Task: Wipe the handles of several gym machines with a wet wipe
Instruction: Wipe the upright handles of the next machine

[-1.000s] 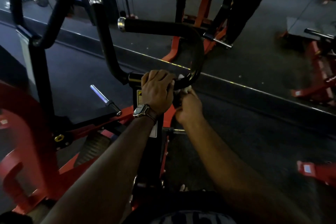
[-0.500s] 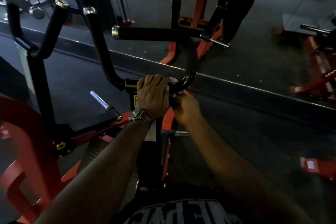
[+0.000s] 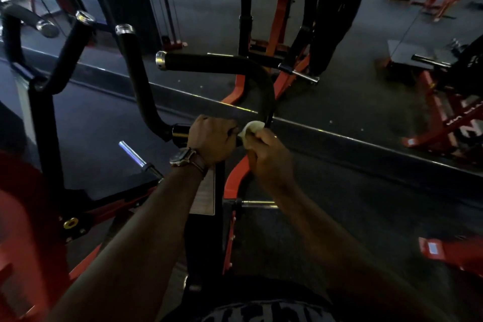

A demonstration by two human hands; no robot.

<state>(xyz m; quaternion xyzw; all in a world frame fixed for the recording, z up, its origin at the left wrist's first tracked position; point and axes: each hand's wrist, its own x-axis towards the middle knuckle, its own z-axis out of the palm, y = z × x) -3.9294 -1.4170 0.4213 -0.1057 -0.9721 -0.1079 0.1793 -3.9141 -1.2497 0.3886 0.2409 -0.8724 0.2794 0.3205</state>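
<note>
At the centre of the frame the left hand (image 3: 213, 138) curls its fingers over the black handle (image 3: 266, 91); just beside it the right hand (image 3: 269, 154) pinches a pale wet wipe (image 3: 251, 128) against that handle's lower bend

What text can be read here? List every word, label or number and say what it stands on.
None can be read for certain.
Placard on the machine post, below the left hand: print too blurred.
White lettering on the red frame at right: cut off and blurred.
Print on the shirt: dark, illegible.
Sticker on the red part at lower right: blank or too small.
</note>
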